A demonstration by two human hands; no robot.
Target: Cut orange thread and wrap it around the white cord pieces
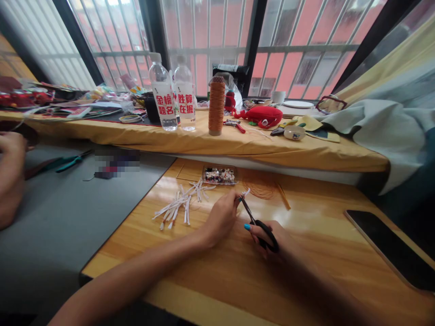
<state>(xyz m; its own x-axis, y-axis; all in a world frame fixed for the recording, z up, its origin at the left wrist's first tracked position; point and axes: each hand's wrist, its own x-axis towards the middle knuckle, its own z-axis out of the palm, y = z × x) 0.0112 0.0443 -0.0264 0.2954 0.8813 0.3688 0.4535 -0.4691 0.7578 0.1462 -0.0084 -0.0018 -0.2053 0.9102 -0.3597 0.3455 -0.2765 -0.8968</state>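
My left hand (223, 216) is closed in a pinch on a small white strip (247, 192), whose end pokes out past the fingertips. In my right hand (272, 237) are black-handled scissors (267, 234), with their blades pointing at the strip by my left fingertips. Whether the blades touch the strip is too small to tell. A loose pile of white strips (176, 206), some with orange thread at their ends, lies left of my left hand. Just beyond my hands sits a clear tray (220, 183) of small beads. Thin orange thread (261, 188) lies coiled on the wooden table.
A dark phone (390, 244) lies at the right. On the ledge stand two water bottles (163, 97) and an orange thread spool (216, 106), near a red stuffed item (263, 116). At left, another person's hand (12, 176) is near teal-handled pliers (73, 160) on the grey table.
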